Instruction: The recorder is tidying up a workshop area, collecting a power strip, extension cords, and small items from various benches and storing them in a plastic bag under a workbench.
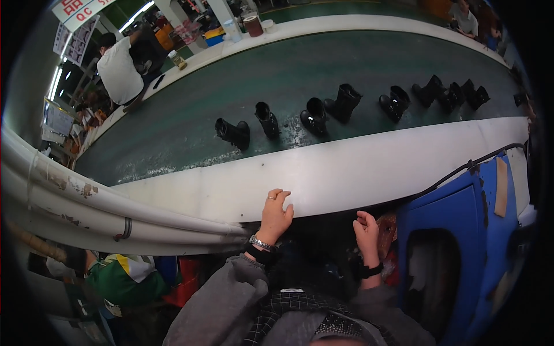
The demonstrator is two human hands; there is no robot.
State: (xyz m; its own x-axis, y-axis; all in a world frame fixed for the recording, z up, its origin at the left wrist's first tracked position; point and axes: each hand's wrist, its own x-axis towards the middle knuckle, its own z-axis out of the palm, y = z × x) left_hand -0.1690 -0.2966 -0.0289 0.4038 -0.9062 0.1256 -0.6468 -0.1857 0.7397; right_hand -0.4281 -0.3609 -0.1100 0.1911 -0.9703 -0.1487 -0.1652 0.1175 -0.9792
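Note:
My left hand (277,213) is over the near edge of the white ledge (323,167), holding nothing, its fingers loosely bent and apart. A ring and a metal watch show on it. My right hand (367,232) is raised just short of that edge, further right; its fingers are half curled and nothing is seen in them. Beyond the ledge, several black boots stand or lie on the green belt (196,127). Closest to my left hand are a boot (314,117) and another boot (267,120). One boot (233,134) lies tilted at the left of the row.
A blue machine housing (444,202) with a dark opening stands on my right, a black cable along its top. Thick white pipes (144,207) run on my left. Across the belt sit a jar (177,60) and a brown container (252,26). A person (121,69) sits at the far left.

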